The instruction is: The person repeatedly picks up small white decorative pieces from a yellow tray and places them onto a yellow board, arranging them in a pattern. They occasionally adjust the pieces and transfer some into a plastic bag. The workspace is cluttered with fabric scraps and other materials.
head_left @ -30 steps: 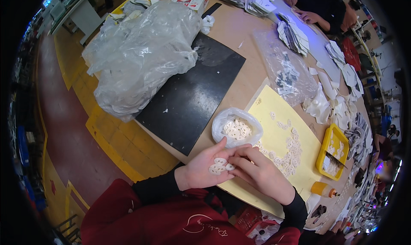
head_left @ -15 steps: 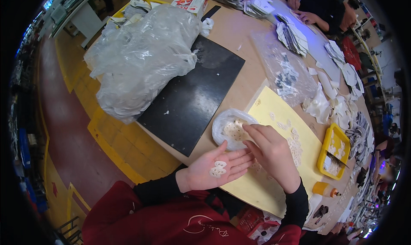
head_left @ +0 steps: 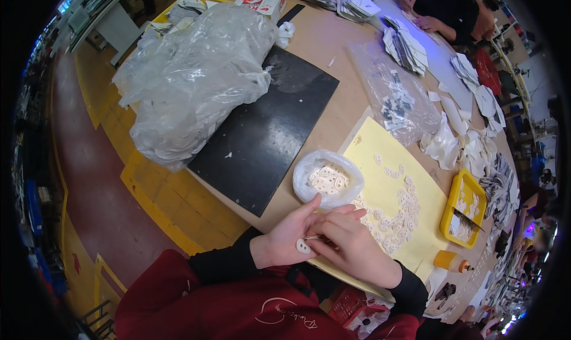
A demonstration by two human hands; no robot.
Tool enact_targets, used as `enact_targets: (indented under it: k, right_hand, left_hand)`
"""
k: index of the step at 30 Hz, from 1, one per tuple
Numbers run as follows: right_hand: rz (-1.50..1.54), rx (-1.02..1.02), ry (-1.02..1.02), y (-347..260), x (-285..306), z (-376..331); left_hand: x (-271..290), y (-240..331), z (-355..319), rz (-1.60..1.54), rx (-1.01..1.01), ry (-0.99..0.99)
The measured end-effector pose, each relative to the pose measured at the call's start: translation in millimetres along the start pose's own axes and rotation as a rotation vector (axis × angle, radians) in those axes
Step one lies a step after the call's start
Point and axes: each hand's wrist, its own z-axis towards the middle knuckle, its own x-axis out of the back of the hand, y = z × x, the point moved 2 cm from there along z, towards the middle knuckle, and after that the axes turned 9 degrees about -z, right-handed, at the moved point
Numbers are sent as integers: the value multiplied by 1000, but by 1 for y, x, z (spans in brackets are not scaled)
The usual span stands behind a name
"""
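My left hand [head_left: 284, 236] is palm up with its fingers stretched out. A small cream oval piece with holes [head_left: 303, 246] lies on that palm, partly covered. Over it, my right hand [head_left: 357, 248] is closed in a pinch at the palm; the pale edge of another such piece shows at its fingertips. Just beyond the hands stands a round container lined with a clear plastic bag [head_left: 302, 169], holding many of these cream pieces. More cream pieces [head_left: 407, 203] are spread over a yellow sheet [head_left: 380, 141] to the right.
A black board [head_left: 267, 144] lies left of the container, partly under a large clear plastic bag [head_left: 190, 72]. To the right are a yellow tray [head_left: 446, 224], a bottle of amber liquid [head_left: 450, 261] and a bag of small tags [head_left: 398, 102]. Across the table, a person works near stacked pieces [head_left: 405, 49].
My right hand has moved down and left from beside the container to my left palm, and its fingers now pinch there. The cream pieces in the palm are now mostly covered.
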Motion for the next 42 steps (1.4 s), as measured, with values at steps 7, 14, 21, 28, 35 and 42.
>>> enact_targets:
  k: [7, 14, 21, 28, 35, 42]
  right_hand:
    - [86, -108, 98, 2, 12, 6]
    - [-59, -165, 264, 18, 40, 23]
    - [-95, -227, 458, 18, 63, -10]
    - [-193, -336, 460, 24, 63, -65]
    - [-356, -612, 621, 65, 24, -127]
    - [-687, -551, 424, 78, -24, -131]
  left_hand:
    - [-4, 1, -1, -3, -23, 209]
    - [0, -4, -5, 25, 40, 133]
    - [-5, 6, -16, -136, -329, -459]
    - [-52, 58, 24, 748, -806, -36]
    - [-46, 55, 25, 1377, -1007, 76]
    - [-20, 5, 17, 1197, -701, -153]
